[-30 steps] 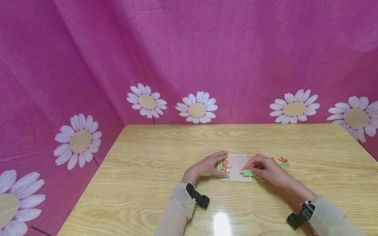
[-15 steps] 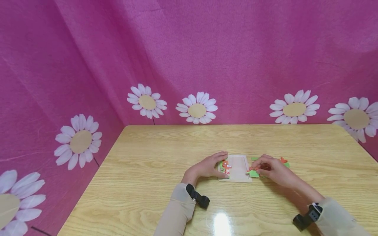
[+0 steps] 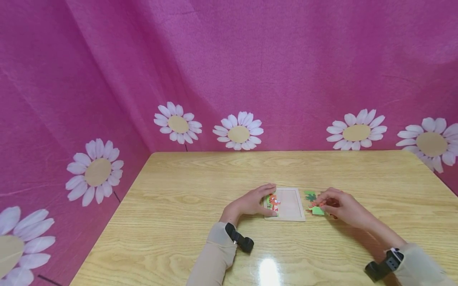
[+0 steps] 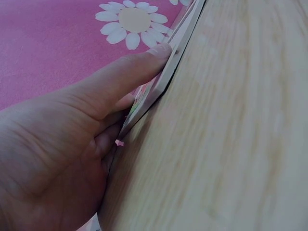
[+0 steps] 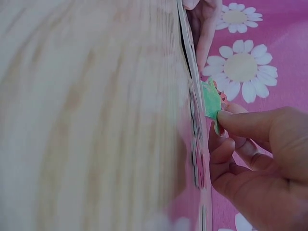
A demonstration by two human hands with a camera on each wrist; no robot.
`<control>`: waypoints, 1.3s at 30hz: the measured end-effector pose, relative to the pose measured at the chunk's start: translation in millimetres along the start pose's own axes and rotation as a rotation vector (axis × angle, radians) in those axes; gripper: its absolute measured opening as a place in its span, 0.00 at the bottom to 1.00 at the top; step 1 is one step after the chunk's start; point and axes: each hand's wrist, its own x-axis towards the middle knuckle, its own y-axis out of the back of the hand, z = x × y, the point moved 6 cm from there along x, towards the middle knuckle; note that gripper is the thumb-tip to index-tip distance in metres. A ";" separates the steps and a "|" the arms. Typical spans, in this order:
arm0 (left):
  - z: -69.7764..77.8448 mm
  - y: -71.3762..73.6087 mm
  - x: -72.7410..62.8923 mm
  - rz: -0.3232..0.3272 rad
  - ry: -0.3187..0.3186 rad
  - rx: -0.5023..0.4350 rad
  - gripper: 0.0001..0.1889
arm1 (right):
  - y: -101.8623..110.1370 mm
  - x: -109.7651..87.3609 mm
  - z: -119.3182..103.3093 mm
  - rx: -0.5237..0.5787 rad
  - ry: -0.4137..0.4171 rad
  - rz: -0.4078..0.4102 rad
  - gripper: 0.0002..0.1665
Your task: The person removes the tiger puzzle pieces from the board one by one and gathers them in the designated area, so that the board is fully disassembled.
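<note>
A small wooden puzzle tray [image 3: 289,204] lies on the table, mostly bare inside, with an orange and green piece [image 3: 273,201] seated at its left side. My left hand [image 3: 250,202] grips the tray's left end, thumb [image 4: 130,72] on the near edge [image 4: 166,79] and fingers at the far edge. Just right of the tray, my right hand [image 3: 340,206] pinches a green and orange puzzle piece [image 3: 316,208] low over the table. The right wrist view shows that piece [image 5: 211,100] held at my fingertips [image 5: 226,118]. A second green piece [image 3: 309,195] lies beside it.
The light wooden table [image 3: 200,190] is ringed by a pink cloth backdrop [image 3: 250,59] printed with white daisies, at the back and left. Black wrist straps [image 3: 240,238] sit on both beige sleeves.
My right hand has carried the green and orange piece rightward, from over the tray's right edge to the table beside it. The left hand and tray have stayed put.
</note>
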 end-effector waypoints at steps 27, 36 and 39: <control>0.2 0.4 -0.9 -0.004 0.008 -0.002 0.45 | 24.7 -20.3 20.4 -0.058 0.012 0.029 0.13; 1.8 1.0 -2.0 -0.007 -0.003 -0.015 0.45 | 33.3 -26.6 25.8 -0.063 0.046 0.063 0.14; 1.5 0.7 -1.4 -0.008 -0.006 -0.012 0.45 | 35.5 -29.4 28.7 -0.069 0.023 0.060 0.14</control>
